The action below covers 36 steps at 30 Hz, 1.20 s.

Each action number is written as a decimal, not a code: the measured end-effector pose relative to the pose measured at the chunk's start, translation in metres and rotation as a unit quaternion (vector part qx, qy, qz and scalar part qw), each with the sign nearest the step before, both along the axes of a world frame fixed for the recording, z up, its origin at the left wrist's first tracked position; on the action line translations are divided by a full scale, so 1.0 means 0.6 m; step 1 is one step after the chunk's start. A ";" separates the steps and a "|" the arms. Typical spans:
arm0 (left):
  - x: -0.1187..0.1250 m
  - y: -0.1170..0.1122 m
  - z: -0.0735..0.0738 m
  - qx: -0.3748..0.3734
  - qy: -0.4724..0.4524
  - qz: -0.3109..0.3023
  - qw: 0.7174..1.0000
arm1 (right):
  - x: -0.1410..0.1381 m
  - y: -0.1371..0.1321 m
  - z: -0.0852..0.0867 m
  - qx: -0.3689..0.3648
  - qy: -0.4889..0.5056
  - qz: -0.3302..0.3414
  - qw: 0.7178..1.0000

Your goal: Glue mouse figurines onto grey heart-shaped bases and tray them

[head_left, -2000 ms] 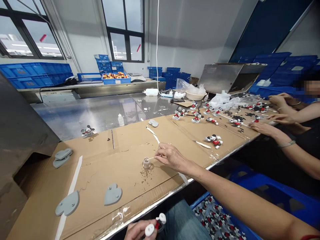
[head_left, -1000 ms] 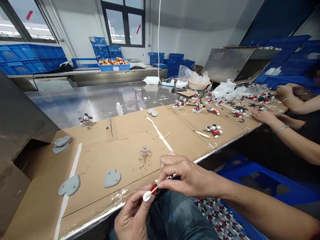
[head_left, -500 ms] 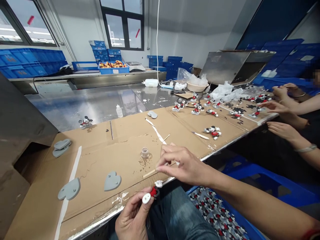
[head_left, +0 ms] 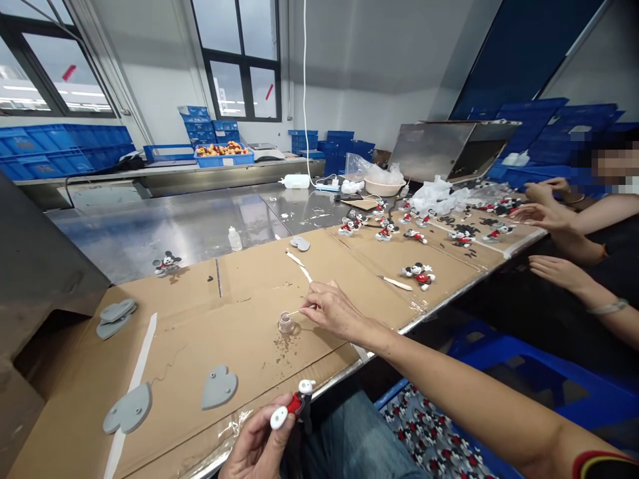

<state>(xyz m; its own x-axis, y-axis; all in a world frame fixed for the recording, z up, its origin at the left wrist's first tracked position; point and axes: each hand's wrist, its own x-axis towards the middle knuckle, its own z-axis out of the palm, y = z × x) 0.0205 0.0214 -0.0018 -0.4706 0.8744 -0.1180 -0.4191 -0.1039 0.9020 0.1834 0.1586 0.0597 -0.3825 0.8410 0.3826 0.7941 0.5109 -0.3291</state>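
Out over the cardboard point(head_left: 239, 293), the right hand point(head_left: 332, 309) is stretched forward, thumb and forefinger pinching a thin stick point(head_left: 298, 311). The stick points away to the left of that grip, and its far tip sits at the mouth of a small clear jar point(head_left: 286, 322), which stands upright on the cardboard just beyond the fingertips. Dark specks dot the cardboard right beside the jar's base.

Down at the table's near edge, well back from the right hand's grip, the left hand point(head_left: 257, 442) is curled around a figurine piece point(head_left: 292, 406). Its fingers are pressed together on the lower part, with the red body and two white rounded ends poking up above them.

Just left of that grip and a little further onto the cardboard, a grey heart-shaped pad point(head_left: 218, 387) lies flat. To the right of the stick grip, well apart, a finished mouse figurine point(head_left: 418, 273) lies on its side. Beyond it, a co-worker's hand point(head_left: 554, 269) rests at the table edge. Below the right forearm, a blue crate point(head_left: 499, 466) holds a heap of figurines.
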 end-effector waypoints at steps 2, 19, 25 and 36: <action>0.001 0.001 0.002 -0.004 -0.008 0.005 1.000 | 0.000 0.000 -0.002 0.000 0.000 0.004 1.000; -0.033 0.012 -0.027 0.048 -0.012 0.033 0.998 | 0.005 -0.115 0.079 -0.222 0.262 0.099 0.934; -0.034 0.006 -0.022 0.085 0.024 0.032 0.996 | 0.005 -0.128 0.081 -0.182 0.196 0.134 0.954; -0.036 0.004 -0.028 0.111 0.054 0.031 0.992 | 0.013 -0.142 0.099 -0.079 0.090 0.160 0.980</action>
<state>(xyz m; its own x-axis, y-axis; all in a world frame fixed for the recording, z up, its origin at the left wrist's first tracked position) -0.0011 0.0237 -0.0187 -0.5230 0.8427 0.1279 -0.3087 -0.3271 0.8931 0.1910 0.0737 0.1189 -0.5748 0.7431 0.3427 0.5229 0.6557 -0.5447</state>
